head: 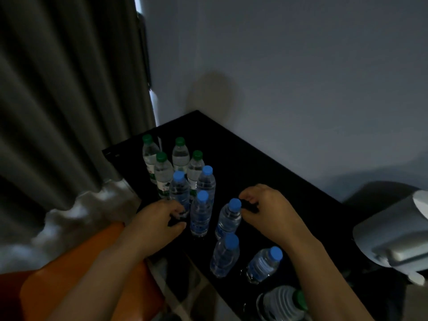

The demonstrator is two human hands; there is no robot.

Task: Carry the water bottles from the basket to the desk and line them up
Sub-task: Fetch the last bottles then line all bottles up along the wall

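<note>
The bottles are on the dark desk (266,163), in the corner between curtain (58,100) and wall (301,66). Four green-capped bottles (180,156) stand at the upper end in two pairs. The blue-capped bottles (206,181) run down from them toward the lower right, the pairs loosening into a straggling file.

The right hand (271,205) sits just right of the centre bottle (229,218). Its fingers (245,195) curl toward the cap, index above and thumb below, but I cannot tell whether they touch it. It is likely there to nudge that bottle into line.

The left hand (157,218) hangs left of the next bottle (200,216). Its fingers are loosely curled and clamped on nothing I can see, probably placed to guard the row's other side.

No basket shows. A bigger bottle (284,302) shows at the lower edge.
</note>
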